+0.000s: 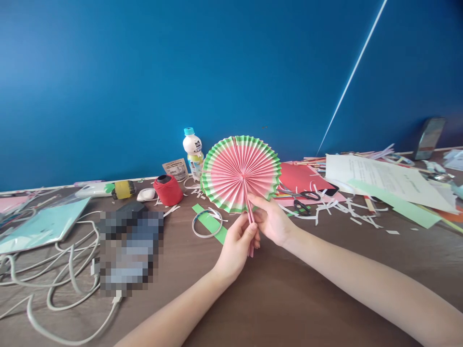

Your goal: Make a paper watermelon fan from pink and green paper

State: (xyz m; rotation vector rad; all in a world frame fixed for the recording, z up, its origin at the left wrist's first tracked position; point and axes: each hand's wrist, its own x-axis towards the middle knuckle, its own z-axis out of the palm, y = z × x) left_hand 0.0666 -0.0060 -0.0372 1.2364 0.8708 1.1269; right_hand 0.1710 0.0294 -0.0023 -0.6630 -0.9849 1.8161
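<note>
A round pleated paper fan (240, 176), pink inside with a white band and a green rim, is held up spread in a full circle above the table. My left hand (237, 243) is closed round its thin pink handle near the lower end. Higher up, my right hand (271, 217) grips the handle just below the fan's centre, its thumb and fingers against the pleats. Part of the handle is hidden by the fingers. Behind my left hand lie a green paper strip (202, 219) and a roll of tape (197, 226).
Scissors (302, 197), white paper scraps (352, 209) and red paper (298, 177) lie at right, beyond a printed sheet (379, 180). A bottle (193, 154) and a red roll (168, 190) stand by the blue wall (181, 72). White cables (72, 274) and a blurred phone (133, 255) cover the left.
</note>
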